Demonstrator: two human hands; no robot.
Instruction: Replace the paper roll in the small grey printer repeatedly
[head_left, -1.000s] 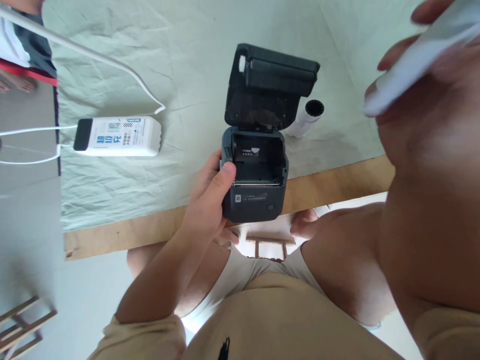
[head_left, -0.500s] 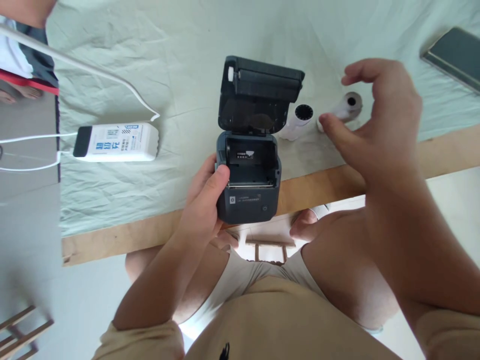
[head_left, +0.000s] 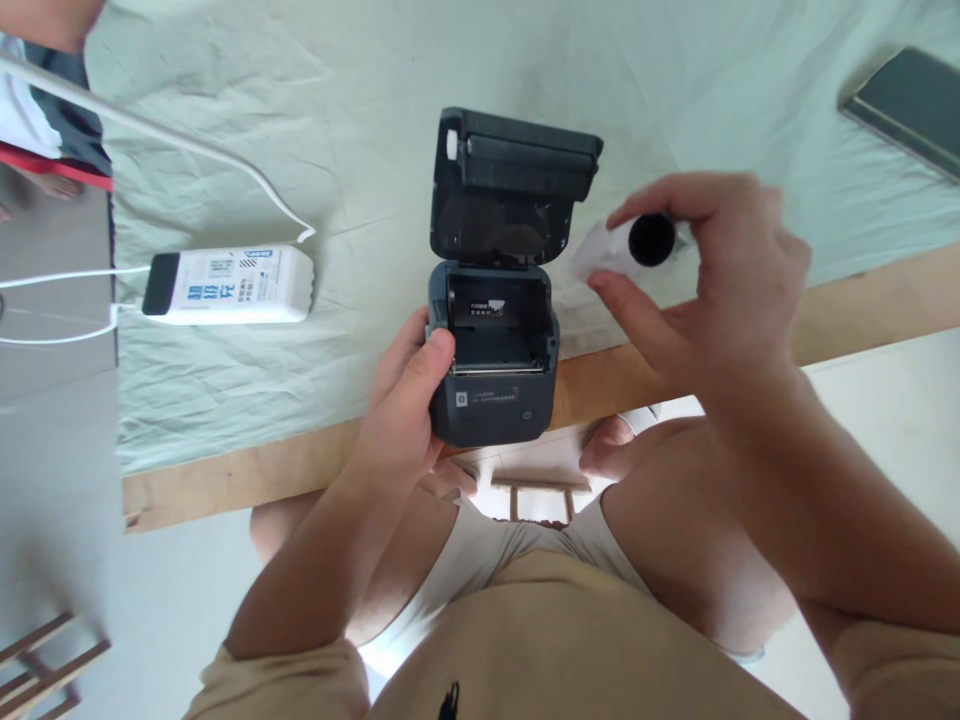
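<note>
My left hand (head_left: 405, 390) grips a dark label printer (head_left: 495, 400) by its left side, thumb over the rim. The printer's lid (head_left: 502, 210) stands open, and its inner compartment (head_left: 499, 335) shows a small printed sticker and no roll. To the right of the printer, my right hand (head_left: 735, 270) pinches a white paper roll (head_left: 615, 250) between thumb and fingers. The dark open end of its core faces up toward me. The second roll is mostly or wholly hidden by the right hand and the held roll.
A white power bank or charger (head_left: 240, 285) with white cables (head_left: 187, 140) lies on the left of the pale green cloth (head_left: 360, 120). A dark flat case (head_left: 911, 110) rests at the far right. The table's wooden edge (head_left: 247, 475) runs before my knees. Another person's arm (head_left: 49, 20) shows top left.
My right hand has moved left and closed on the paper roll beside the printer, which is now tilted and shifted to the right. My left hand and the printer have barely moved.
</note>
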